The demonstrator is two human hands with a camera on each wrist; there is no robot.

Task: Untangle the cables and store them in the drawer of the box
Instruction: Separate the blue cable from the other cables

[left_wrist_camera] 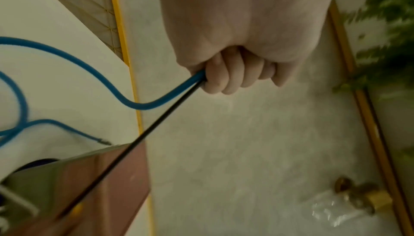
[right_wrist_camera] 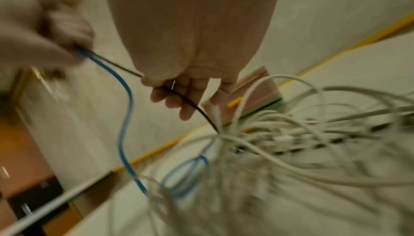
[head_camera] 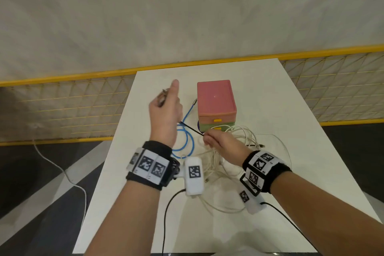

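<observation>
While left hand [head_camera: 165, 108] lifts blue cable [head_camera: 188, 141] and black cable [head_camera: 192, 129] in closed fist left of box [head_camera: 216, 102], right hand [head_camera: 220, 141] pinches black cable just before box's drawers — taut between hands. White cable tangle [head_camera: 239, 139] heaped on table [head_camera: 270, 93] against box front — crowds lower green drawer [head_camera: 217, 128].

Fenced recording space, white table [head_camera: 259, 97], yellow mesh barrier [head_camera: 62, 97]

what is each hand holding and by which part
The left hand grips the blue cable and black cable together mid-length. The right hand holds the black cable further along, near the white tangle.
</observation>
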